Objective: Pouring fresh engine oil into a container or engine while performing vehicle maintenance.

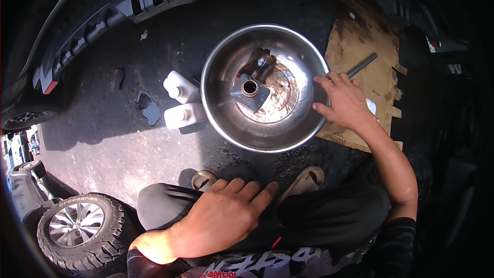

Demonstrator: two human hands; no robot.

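- The left hand (218,219) lies flat on the person's knee (164,203), fingers loose and holding nothing. It looks like it is resting there to keep the squatting body steady.
- Two tan shoes (303,181) peek out past the dark trousers, toes pointing at the bowl.
- The big round metal bowl (226,118) sits on the dark, rough ground (103,139) right in front of the shoes. It is smooth and shiny, with a rusty brown stain in the middle.
- The right hand (345,103) rests on the bowl's right rim with the fingers spread. It seems to hold the bowl steady. I cannot tell if the fingers grip the edge.
- Inside the bowl lies a grey plastic bottle (250,92) on its side, its open mouth facing up, likely so it can drip out. A dark metal part (261,64) sits behind it.
- Two white plastic jugs (181,100) lie just left of the bowl, close by.
- Torn brown cardboard (365,56) lies flat on the right, with a grey metal rod (363,65) on it.
- A knobbly black tyre (82,231) is at the lower left.
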